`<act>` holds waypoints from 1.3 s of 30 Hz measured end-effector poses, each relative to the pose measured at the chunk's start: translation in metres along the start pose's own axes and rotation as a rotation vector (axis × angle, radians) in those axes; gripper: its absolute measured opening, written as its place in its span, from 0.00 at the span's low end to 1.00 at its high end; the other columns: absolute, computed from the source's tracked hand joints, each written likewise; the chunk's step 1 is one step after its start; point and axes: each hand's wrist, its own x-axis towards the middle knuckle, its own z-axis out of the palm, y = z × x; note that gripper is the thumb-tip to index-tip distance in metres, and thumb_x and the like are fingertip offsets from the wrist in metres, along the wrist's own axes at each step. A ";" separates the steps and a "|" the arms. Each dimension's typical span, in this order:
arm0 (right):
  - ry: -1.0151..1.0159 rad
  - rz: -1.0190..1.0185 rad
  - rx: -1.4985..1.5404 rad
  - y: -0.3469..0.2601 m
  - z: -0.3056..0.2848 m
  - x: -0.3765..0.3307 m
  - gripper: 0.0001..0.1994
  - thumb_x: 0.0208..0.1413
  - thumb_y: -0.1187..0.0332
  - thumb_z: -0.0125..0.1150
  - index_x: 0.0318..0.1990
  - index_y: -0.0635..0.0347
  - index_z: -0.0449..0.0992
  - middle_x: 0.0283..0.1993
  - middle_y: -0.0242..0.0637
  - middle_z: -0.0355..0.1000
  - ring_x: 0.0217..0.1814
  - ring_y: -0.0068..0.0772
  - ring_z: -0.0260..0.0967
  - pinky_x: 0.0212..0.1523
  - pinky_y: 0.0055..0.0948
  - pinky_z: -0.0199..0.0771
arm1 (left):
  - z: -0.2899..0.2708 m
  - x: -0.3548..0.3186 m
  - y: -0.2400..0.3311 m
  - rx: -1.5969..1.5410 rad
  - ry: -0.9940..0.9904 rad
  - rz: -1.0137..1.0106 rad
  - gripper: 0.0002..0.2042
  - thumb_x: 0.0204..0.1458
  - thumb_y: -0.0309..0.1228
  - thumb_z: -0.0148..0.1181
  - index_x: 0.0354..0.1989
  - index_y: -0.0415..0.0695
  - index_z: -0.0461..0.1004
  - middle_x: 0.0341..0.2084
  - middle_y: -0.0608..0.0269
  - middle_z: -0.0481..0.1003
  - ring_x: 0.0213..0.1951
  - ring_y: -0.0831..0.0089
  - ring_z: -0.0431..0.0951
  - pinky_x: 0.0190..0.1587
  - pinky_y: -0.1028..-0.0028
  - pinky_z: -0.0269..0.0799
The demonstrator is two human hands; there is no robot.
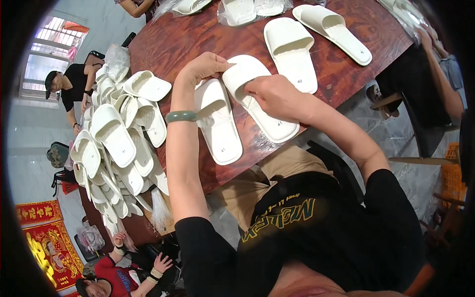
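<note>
Two white slippers lie side by side before me on the table, a left slipper (217, 121) and a right slipper (267, 106). My right hand (272, 96) is closed on the right slipper's strap edge, its fingertips tucked toward the foot opening. My left hand (205, 69), below a green bangle (181, 116) on the forearm, reaches round the toe ends. Its fingers are bent and pressed together at the right slipper's side edge near the toe; their tips are partly hidden. Thin clear threads show by the left slipper's strap.
A big heap of white slippers (114, 133) covers the table's left side. Another pair (292, 54) lies beyond my right hand on the wooden table (198, 34). Bagged slippers (240, 12) are at the far edge. Other people (76, 81) sit around the table.
</note>
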 end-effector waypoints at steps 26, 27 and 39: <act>0.083 -0.054 -0.209 -0.007 0.020 -0.003 0.09 0.47 0.77 0.51 0.38 0.64 0.69 0.33 0.45 0.68 0.35 0.48 0.69 0.34 0.41 0.70 | 0.016 -0.023 0.007 -0.078 -0.049 0.040 0.17 0.44 0.44 0.66 0.31 0.41 0.78 0.24 0.66 0.76 0.23 0.82 0.71 0.26 0.82 0.65; 0.086 -0.053 -0.208 -0.008 0.021 -0.002 0.09 0.47 0.77 0.51 0.38 0.64 0.69 0.33 0.45 0.68 0.35 0.48 0.69 0.34 0.41 0.70 | 0.016 -0.023 0.005 -0.073 -0.030 0.034 0.17 0.44 0.44 0.66 0.31 0.41 0.78 0.24 0.66 0.76 0.23 0.82 0.71 0.26 0.82 0.65; 0.146 -0.053 -0.291 -0.006 0.029 -0.001 0.09 0.46 0.76 0.53 0.37 0.63 0.70 0.33 0.45 0.68 0.37 0.46 0.70 0.35 0.39 0.72 | 0.026 -0.022 -0.004 -0.451 0.154 0.090 0.17 0.45 0.30 0.65 0.43 0.36 0.75 0.28 0.64 0.77 0.20 0.86 0.67 0.23 0.84 0.63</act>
